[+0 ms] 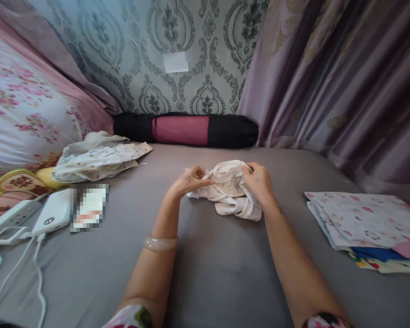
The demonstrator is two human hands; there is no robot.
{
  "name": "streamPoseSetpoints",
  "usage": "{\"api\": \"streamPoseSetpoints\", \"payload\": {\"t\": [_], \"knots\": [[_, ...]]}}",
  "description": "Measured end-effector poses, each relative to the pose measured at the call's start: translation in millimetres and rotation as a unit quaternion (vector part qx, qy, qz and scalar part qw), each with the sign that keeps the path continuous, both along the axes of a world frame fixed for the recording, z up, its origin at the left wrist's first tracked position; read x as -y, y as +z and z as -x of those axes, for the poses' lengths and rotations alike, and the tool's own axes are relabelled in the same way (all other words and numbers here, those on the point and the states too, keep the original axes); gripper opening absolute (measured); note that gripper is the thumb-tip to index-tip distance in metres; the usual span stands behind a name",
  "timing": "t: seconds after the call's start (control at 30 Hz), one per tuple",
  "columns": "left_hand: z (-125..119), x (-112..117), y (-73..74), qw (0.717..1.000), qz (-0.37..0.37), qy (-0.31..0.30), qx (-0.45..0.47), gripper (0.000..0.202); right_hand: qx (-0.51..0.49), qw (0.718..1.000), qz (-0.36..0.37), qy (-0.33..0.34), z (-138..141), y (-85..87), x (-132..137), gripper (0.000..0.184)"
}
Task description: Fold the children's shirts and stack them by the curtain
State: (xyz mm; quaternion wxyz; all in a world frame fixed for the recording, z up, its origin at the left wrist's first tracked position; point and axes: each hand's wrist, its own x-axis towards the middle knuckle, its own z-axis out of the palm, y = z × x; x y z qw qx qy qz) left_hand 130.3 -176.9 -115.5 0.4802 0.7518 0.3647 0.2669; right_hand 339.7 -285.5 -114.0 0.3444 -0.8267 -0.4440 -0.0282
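A small crumpled white garment [230, 191] with a faint print lies on the grey bed sheet [218, 269] in front of me. My left hand [190, 179] pinches its left edge with closed fingers. My right hand [258, 182] grips its right side, fingers curled into the cloth. A pale bangle [160, 243] sits on my left forearm.
A heap of unfolded white printed clothes [99, 157] lies at the left. Folded printed cloths [369, 228] are stacked at the right. A black-and-pink roll [186, 129] lies against the wall. A white power bank [53, 213], power strip [10, 221] and cables lie at the left edge.
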Motion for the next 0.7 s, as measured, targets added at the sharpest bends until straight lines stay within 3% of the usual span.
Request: {"api": "streamPoseSetpoints", "payload": {"t": [0.13, 0.2, 0.37, 0.53, 0.7], "knots": [[0, -5, -3.2, 0.994, -0.086, 0.060, -0.027, 0.012, -0.006, 0.999, -0.038, 0.019, -10, 0.6, 2, 0.032], [1, -7, -2.2, 0.992, -0.098, 0.075, -0.004, 0.011, -0.008, 0.997, -0.063, 0.038, -16, 2.7, 4, 0.031], [14, -7, 17.5, 0.991, -0.019, 0.036, 0.125, 0.024, -0.008, 0.989, -0.111, 0.094, -28, 17.5, 10, 0.029], [35, -5, 65.3, 0.983, -0.037, 0.006, 0.182, 0.027, 0.044, 0.970, -0.190, 0.143, -32, 50.8, 18, 0.028], [62, 3, 131.0, 0.981, -0.111, -0.011, 0.156, 0.030, -0.095, 0.940, -0.204, 0.257, -22, 100.5, 31, 0.040]]}}
